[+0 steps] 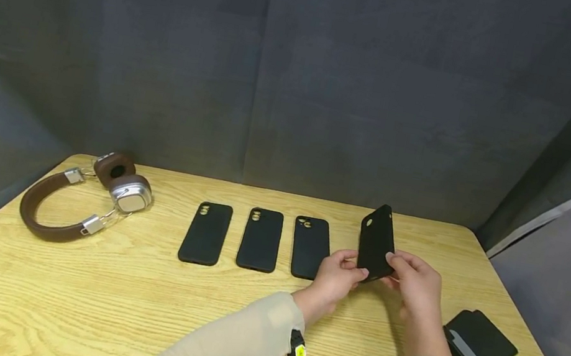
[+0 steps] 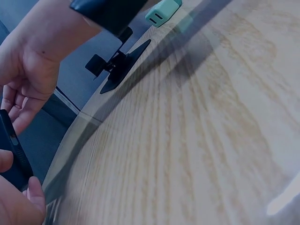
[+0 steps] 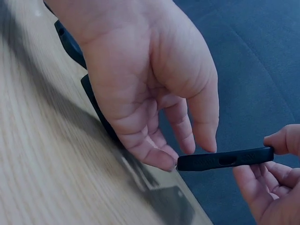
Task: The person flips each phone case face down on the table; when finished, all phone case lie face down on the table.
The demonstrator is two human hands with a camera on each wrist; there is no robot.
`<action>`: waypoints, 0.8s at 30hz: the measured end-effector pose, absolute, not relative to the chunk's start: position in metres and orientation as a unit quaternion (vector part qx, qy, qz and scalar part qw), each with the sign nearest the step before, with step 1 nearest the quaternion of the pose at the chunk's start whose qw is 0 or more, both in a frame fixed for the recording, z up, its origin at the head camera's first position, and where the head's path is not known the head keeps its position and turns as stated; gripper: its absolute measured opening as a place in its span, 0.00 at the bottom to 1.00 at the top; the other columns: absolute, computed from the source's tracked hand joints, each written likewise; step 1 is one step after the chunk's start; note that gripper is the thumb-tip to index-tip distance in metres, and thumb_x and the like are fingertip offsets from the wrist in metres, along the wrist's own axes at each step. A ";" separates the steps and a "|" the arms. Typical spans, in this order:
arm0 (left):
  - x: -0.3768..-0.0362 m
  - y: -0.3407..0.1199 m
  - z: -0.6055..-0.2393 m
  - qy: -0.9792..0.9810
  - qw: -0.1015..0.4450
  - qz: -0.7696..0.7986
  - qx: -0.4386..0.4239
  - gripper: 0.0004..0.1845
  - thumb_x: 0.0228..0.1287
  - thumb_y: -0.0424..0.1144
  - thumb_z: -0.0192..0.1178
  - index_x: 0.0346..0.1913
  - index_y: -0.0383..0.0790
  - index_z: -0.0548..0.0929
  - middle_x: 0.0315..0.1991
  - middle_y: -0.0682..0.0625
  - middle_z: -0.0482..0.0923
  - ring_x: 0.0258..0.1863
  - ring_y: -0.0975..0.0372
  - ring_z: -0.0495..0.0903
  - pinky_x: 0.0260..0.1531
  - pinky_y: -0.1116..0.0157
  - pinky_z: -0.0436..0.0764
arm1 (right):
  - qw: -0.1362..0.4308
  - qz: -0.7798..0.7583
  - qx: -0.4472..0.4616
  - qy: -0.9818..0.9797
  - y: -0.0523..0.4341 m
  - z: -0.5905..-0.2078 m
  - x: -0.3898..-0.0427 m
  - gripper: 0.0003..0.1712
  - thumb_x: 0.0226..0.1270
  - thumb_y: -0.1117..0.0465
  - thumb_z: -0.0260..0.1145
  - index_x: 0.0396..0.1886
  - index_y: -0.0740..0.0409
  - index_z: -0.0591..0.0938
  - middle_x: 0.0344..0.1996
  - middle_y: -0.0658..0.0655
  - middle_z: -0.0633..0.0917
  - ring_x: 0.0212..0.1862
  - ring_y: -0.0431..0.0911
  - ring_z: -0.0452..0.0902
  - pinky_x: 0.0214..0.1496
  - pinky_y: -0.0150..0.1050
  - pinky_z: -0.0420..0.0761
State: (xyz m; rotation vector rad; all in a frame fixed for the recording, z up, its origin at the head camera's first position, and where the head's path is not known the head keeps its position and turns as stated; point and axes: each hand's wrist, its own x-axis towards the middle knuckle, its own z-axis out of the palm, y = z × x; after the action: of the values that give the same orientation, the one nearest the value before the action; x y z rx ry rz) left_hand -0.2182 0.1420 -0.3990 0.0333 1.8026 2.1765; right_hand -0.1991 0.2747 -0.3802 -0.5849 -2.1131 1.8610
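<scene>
Both hands hold a black phone case above the table, tilted upright with its camera cutout at the top. My left hand pinches its lower left corner, the thumb across the front. On the lower right edge, my right hand grips it between thumb and fingers. The right wrist view shows the case's bottom edge with a port opening, between the left hand and the right hand. Left of the hands, three similar phone cases lie in a row: one, another, and a third partly behind the left hand.
Brown and silver headphones lie at the table's left. To the right, beside the right forearm, is a black wallet-like holder with a grey card edge. A mint-green charger with two ports sits at the near right. Dark curtains stand behind the table.
</scene>
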 end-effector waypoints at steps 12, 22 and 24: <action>-0.216 0.139 -0.399 0.618 0.143 0.773 -0.006 0.23 0.54 0.26 0.63 0.55 0.33 0.75 0.45 0.43 0.75 0.42 0.59 0.76 0.42 0.64 0.79 | 0.138 0.647 -0.216 -0.718 0.303 -0.427 -0.221 0.24 0.65 0.52 0.61 0.53 0.66 0.77 0.40 0.55 0.76 0.29 0.37 0.78 0.30 0.30 0.81; -0.215 0.136 -0.403 0.696 0.111 0.708 0.036 0.25 0.53 0.25 0.63 0.57 0.30 0.73 0.43 0.45 0.73 0.45 0.57 0.75 0.42 0.66 0.78 | 0.046 0.546 -0.217 -0.808 0.271 -0.375 -0.187 0.24 0.73 0.62 0.46 0.61 0.76 0.67 0.52 0.72 0.69 0.20 0.34 0.72 0.27 0.27 0.79; -0.214 0.136 -0.403 0.730 0.104 0.674 0.047 0.26 0.53 0.26 0.64 0.57 0.30 0.73 0.42 0.46 0.74 0.44 0.57 0.77 0.41 0.67 0.79 | 0.043 0.540 -0.221 -0.811 0.272 -0.380 -0.188 0.24 0.73 0.62 0.46 0.61 0.76 0.67 0.54 0.74 0.68 0.20 0.35 0.72 0.26 0.28 0.78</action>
State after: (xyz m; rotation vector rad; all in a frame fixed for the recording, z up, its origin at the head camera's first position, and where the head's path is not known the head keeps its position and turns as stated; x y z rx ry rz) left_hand -0.2144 0.1356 -0.4028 0.1381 2.1517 1.9882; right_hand -0.1877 0.2718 -0.3799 -0.6773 -2.4800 1.6527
